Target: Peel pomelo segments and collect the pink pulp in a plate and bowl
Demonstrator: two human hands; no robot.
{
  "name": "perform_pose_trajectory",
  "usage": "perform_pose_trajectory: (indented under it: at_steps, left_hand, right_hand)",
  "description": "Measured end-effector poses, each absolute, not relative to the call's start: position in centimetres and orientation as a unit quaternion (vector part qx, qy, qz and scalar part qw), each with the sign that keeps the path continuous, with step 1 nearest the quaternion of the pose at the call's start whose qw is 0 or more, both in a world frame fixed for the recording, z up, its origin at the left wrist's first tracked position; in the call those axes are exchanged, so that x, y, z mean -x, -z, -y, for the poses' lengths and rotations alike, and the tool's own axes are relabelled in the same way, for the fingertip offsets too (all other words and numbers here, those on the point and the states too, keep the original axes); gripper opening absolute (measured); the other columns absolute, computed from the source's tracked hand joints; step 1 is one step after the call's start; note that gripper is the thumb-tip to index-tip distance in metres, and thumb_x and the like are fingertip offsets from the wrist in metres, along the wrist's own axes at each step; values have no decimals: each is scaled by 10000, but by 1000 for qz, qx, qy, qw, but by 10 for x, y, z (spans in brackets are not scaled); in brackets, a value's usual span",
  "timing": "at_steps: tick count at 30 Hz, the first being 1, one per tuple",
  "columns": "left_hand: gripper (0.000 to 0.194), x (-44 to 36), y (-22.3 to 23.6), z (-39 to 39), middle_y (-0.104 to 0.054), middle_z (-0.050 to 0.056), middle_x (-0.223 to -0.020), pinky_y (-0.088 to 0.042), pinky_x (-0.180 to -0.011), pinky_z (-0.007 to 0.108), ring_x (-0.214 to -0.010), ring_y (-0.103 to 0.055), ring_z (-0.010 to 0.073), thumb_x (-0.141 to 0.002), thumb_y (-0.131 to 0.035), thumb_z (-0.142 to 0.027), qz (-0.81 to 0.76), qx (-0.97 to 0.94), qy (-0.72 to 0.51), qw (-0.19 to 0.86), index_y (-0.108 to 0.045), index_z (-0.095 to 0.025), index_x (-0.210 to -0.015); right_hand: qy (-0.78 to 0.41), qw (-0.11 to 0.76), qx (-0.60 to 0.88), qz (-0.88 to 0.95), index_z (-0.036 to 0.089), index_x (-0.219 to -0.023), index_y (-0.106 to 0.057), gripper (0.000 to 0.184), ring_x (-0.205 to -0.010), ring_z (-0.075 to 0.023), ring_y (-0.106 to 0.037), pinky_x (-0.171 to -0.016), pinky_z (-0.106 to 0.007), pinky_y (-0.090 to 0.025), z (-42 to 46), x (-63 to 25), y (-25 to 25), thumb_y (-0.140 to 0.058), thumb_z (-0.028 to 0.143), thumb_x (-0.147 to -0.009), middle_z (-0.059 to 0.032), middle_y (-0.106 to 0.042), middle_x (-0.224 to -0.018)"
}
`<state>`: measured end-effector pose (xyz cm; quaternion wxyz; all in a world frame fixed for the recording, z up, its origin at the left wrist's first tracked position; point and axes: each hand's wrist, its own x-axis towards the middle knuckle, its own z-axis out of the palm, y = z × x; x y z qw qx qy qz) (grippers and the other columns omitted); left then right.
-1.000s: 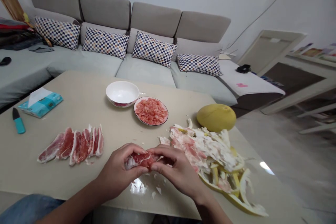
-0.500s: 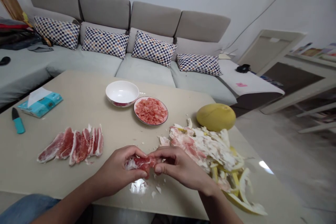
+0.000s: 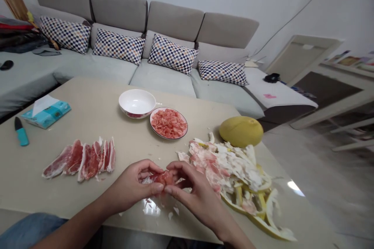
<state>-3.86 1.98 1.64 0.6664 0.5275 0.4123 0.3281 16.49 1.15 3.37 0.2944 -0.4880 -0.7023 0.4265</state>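
Note:
Between both hands, above the table's near edge, is a red pomelo segment (image 3: pixel 165 177) with white membrane at its left end. My left hand (image 3: pixel 136 183) is closed around that left end, thumb in front. The fingertips and thumb of my right hand (image 3: pixel 191 186) pinch the other end. To the left lies a row of several unpeeled pomelo segments (image 3: pixel 93 159). Beyond the hands stands a plate (image 3: pixel 152 124) heaped with peeled pomelo flesh (image 3: pixel 169 123). A pile of white membrane and yellow rind (image 3: pixel 233 167) sits right of my right hand.
A white bowl (image 3: pixel 137 101) stands beside the plate. A whole yellow pomelo (image 3: pixel 241 131) rests behind the rind pile. At the left are a tissue pack (image 3: pixel 48 113) and a knife with a turquoise handle (image 3: pixel 22 136). A sofa (image 3: pixel 163 79) runs along the table's far side.
My right hand has shifted slightly left along the segment, its thumb now close to my left thumb. More of the red flesh shows bared between the fingers.

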Motion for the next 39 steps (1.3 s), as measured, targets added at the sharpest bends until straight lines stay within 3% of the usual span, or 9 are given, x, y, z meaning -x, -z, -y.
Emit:
perform_pose_trajectory:
  at_steps: [4,8,23,33,39]
  left_hand:
    - [294,38,-14,-19,-683,71,-1020,-469,-898,346,-1029,-630,228,-741,-734,-256,-405,-521,-317,681,-620,-164,-996]
    - [271,38,-14,-17,-680,59,-938,-493,-805,325,-945,-633,212,-745,-719,-240,-391,-507,-302,706,-604,-164,-977]
    - [175,42,-21,-21,-642,9,-799,-438,-710,271,-756,-563,141,-786,-665,-247,-349,-498,-259,751,-577,-166,-914]
    - [129,32,-17,-16,-557,-13,-754,-406,-681,248,-726,-498,135,-798,-595,-264,-419,-590,-243,646,-624,-147,-844]
    - [154,30,-16,-16,-560,-5,-725,-395,-643,243,-709,-495,146,-791,-579,-287,-441,-599,-263,615,-636,-145,-808]
  right_hand:
    - [-392,290,469,737,220,-979,-645,127,-737,-134,-636,-671,-241,-504,-15,-171,-35,-617,311,-895,-18,-689,-892]
    - [-371,285,462,754,226,-983,-660,138,-752,-142,-638,-684,-244,-491,-16,-175,-33,-578,320,-925,-18,-700,-891]
    - [-361,252,443,781,198,-907,-663,236,-713,-141,-616,-660,-235,-437,-20,-171,-37,-476,326,-974,-24,-674,-780]
    - [-384,186,481,766,189,-862,-672,238,-681,-138,-606,-665,-237,-419,-18,-160,-42,-489,303,-961,-7,-674,-735]
    - [-399,199,487,752,201,-901,-679,221,-706,-152,-606,-642,-241,-421,-18,-157,-42,-539,368,-933,-14,-684,-778]
